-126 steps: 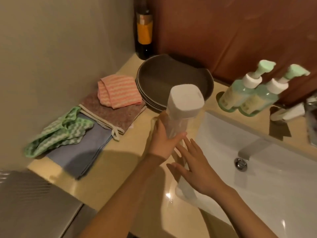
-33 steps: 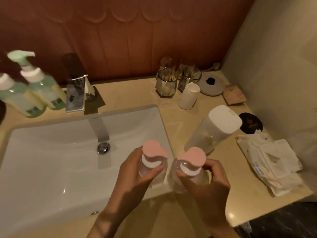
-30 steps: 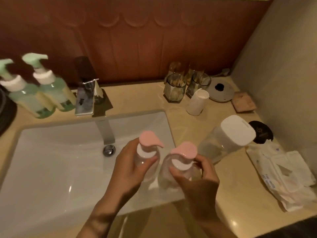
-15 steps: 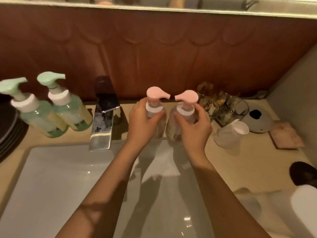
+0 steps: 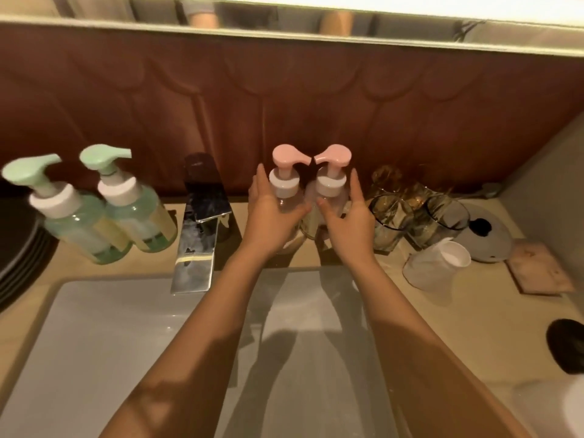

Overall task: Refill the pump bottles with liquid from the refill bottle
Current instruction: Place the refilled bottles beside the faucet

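Note:
Two clear pump bottles with pink heads stand side by side on the counter behind the sink, their nozzles pointing at each other. My left hand [image 5: 271, 216] holds the left pink bottle [image 5: 284, 184], thumb across its front. My right hand [image 5: 350, 222] holds the right pink bottle [image 5: 330, 183] the same way. Two green pump bottles [image 5: 104, 210] with pale green liquid stand at the back left. A blurred white shape at the bottom right corner, probably the refill bottle [image 5: 556, 406], lies apart from both hands.
A chrome faucet [image 5: 202, 222] rises just left of my left hand over the white sink [image 5: 94, 343]. Two glasses [image 5: 410, 219], a white cup [image 5: 439, 263], a grey disc [image 5: 493, 238] and a pink coaster [image 5: 537, 273] crowd the back right. Dark plates [image 5: 15, 248] sit far left.
Both hands have carried the pink bottles from the near edge of the sink to the back of the counter. The pump heads now face each other.

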A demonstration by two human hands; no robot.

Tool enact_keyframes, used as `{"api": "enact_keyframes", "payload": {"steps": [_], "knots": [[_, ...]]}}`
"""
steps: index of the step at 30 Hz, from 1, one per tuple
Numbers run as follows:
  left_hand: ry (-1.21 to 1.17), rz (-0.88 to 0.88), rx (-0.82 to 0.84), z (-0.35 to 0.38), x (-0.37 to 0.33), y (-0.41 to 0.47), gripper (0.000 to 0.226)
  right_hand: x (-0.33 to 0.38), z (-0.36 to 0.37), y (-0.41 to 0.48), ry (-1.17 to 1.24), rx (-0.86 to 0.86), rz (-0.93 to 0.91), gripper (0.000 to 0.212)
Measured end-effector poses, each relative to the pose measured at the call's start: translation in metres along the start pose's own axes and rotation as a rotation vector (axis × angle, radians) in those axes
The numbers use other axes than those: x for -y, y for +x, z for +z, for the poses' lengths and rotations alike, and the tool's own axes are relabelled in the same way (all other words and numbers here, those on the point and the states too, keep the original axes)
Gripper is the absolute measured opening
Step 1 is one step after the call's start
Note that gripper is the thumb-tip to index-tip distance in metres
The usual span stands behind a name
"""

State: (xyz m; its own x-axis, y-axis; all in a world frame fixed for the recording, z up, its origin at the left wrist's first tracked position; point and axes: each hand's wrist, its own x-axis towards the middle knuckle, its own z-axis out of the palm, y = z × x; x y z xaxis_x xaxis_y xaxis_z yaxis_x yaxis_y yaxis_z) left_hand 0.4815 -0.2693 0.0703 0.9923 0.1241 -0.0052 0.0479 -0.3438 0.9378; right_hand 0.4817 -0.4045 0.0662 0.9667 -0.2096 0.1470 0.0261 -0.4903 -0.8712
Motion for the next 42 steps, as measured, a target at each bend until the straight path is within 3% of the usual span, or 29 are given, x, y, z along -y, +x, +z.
{"api": "enact_keyframes", "payload": {"steps": [2, 6, 17, 21, 25, 30, 35, 37, 42], "knots": [[0.06, 0.007, -0.019, 0.003, -0.003, -0.024, 0.106, 0.001, -0.011, -0.018, -0.02, 0.047, 0.032, 0.084], [0.011, 0.125, -0.064, 0.008, 0.002, -0.085, 0.076, -0.014, -0.027, -0.076, -0.077, 0.1, 0.025, 0.089], [-0.066, -0.174, 0.19, 0.067, 0.027, -0.231, 0.05, -0.07, -0.101, -0.233, -0.216, 0.487, 0.079, 0.062], [-0.075, -0.206, 0.278, 0.095, 0.024, -0.27, 0.047, -0.085, -0.142, -0.261, -0.172, 0.453, 0.093, 0.044], [0.024, -0.229, 0.349, 0.112, 0.024, -0.296, 0.048, -0.1, -0.181, -0.278, -0.167, 0.245, 0.172, 0.008], [-0.002, -0.123, 0.366, 0.121, -0.004, -0.301, 0.064, -0.106, -0.205, -0.272, 0.003, -0.089, 0.401, 0.041], [-0.072, -0.004, 0.376, 0.133, -0.038, -0.279, 0.086, -0.106, -0.195, -0.242, 0.033, 0.017, 0.346, 0.107], [-0.099, 0.041, 0.377, 0.137, -0.046, -0.268, 0.088, -0.106, -0.185, -0.232, -0.039, 0.037, 0.32, 0.105], [-0.147, 0.103, 0.33, 0.143, -0.052, -0.241, 0.07, -0.103, -0.162, -0.2, -0.039, 0.024, 0.263, 0.077]]}}
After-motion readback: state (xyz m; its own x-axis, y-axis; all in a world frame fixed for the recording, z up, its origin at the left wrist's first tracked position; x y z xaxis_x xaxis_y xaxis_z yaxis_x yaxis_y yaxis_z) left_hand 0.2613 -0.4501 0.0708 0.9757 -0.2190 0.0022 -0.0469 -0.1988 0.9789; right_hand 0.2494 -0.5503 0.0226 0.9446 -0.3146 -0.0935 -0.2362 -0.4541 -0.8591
